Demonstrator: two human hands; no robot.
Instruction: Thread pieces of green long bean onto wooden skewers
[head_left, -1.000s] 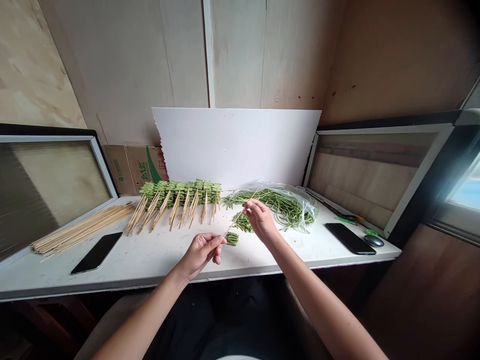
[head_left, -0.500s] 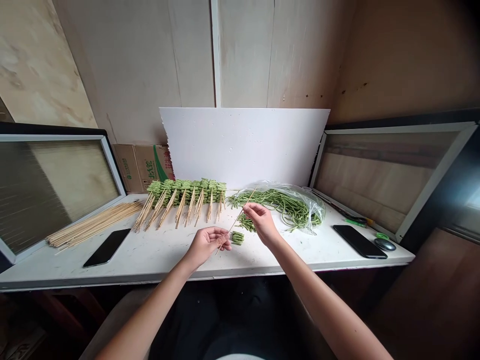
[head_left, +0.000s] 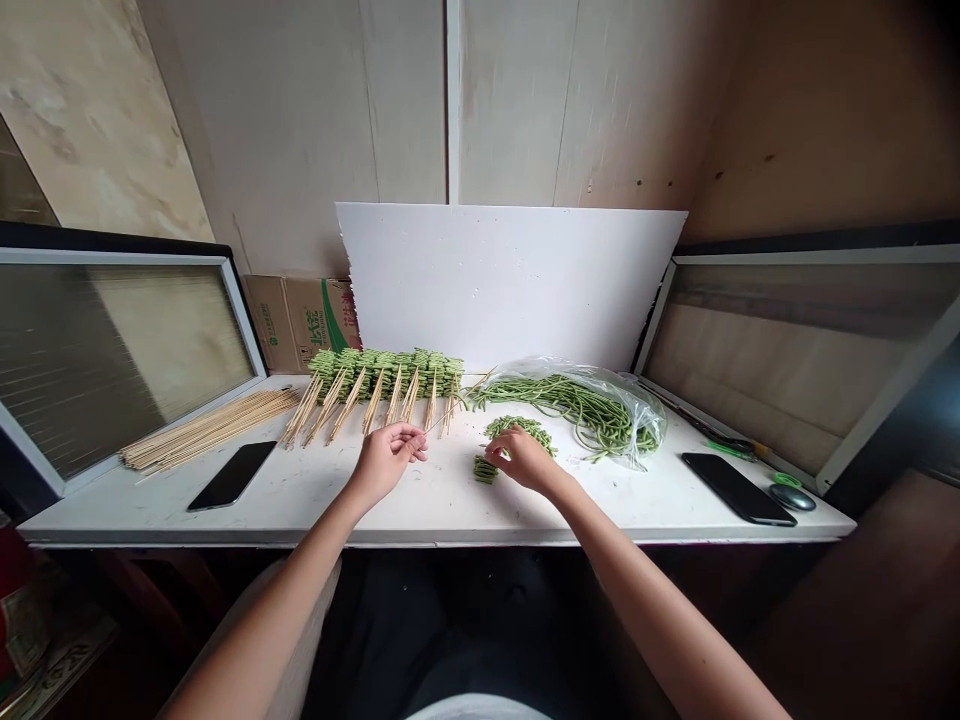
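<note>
Left hand: fingertips pinched on one bamboo skewer, which the right hand has released. That hand now curls down beside one small bean bunch, its hold unclear. Just beyond lie one loose bean pile, one plastic bag, and one row of skewered beans.

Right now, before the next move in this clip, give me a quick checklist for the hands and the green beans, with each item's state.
Left hand pinching a thin bamboo skewer: ok.
Right hand gripping the short stack of green beans: cannot tell, the fingers hide any contact.
Curved strand of loose green beans beside the right hand: ok, within its reach.
Row of bamboo skewers threaded with green beans apart from both hands: ok.
Black smartphone apart from the left hand: ok.
</note>
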